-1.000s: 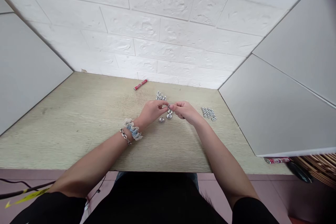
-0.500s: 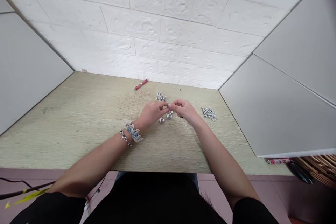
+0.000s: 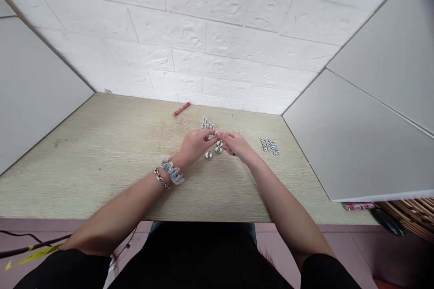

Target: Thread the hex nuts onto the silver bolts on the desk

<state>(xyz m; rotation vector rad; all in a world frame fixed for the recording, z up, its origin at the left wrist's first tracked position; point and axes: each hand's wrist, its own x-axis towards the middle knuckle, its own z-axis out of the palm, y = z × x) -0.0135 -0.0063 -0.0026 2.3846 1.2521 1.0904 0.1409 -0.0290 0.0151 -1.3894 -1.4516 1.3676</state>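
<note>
Near the middle of the table, my left hand [image 3: 197, 144] and my right hand [image 3: 236, 144] meet at the fingertips. Both are pinched on one small metal piece [image 3: 216, 134], mostly covered by the fingers. Just below the fingertips lie a few round-headed metal bolts [image 3: 219, 149], and another bolt [image 3: 208, 155] sits slightly to their left. Behind my left hand stands a group of upright metal bolts [image 3: 206, 123]. To the right of my right hand, several metal nuts [image 3: 269, 145] lie in a cluster.
A red marker-like tube [image 3: 181, 109] lies near the back wall [image 3: 190, 72]. Grey panels border the wooden table [image 3: 118, 144] on both sides. A wicker item [image 3: 412, 216] and another red tube [image 3: 358, 207] are at the lower right.
The fingers of my right hand have shifted slightly around the small piece, the thumb now stretched further over it. A small bit of metal now shows behind that hand.
</note>
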